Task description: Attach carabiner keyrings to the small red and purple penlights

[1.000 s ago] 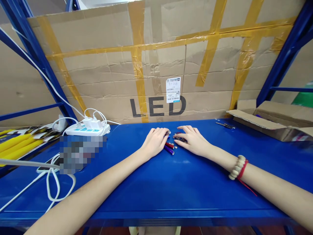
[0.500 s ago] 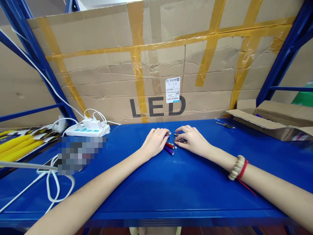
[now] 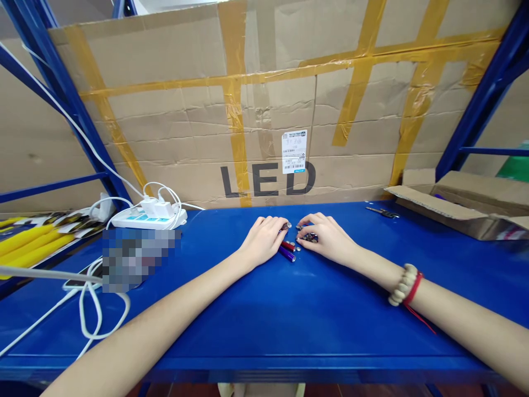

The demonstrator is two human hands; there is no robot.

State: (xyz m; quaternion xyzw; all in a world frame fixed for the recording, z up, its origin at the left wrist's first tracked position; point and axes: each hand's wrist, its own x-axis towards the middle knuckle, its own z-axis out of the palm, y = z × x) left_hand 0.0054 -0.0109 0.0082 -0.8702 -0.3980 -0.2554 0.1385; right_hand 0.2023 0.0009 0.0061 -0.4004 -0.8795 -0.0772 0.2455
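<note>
My left hand (image 3: 264, 240) rests on the blue tabletop, its fingers wrapped round a small tube (image 3: 288, 225) whose shiny metal end pokes out past the fingertips. Under and beside that hand lie a red tube (image 3: 288, 246) and a purple tube (image 3: 287, 254), both partly covered. Small round silvery pieces (image 3: 298, 249) are scattered at their ends. My right hand (image 3: 328, 237) arches over a little pile of small shiny parts (image 3: 309, 237), with thumb and forefinger apart. The palm hides part of this pile.
Keys (image 3: 382, 212) lie at the back right, near an open cardboard box (image 3: 446, 212). On the left are a white power strip (image 3: 144, 219), looping white cables (image 3: 99, 325) and yellow tubes (image 3: 37, 245). A big taped carton (image 3: 185, 132) forms the back wall.
The view has shifted slightly. My left hand keeps its hold on the tube, and the fingers of my right hand have moved only a little at the pile.
</note>
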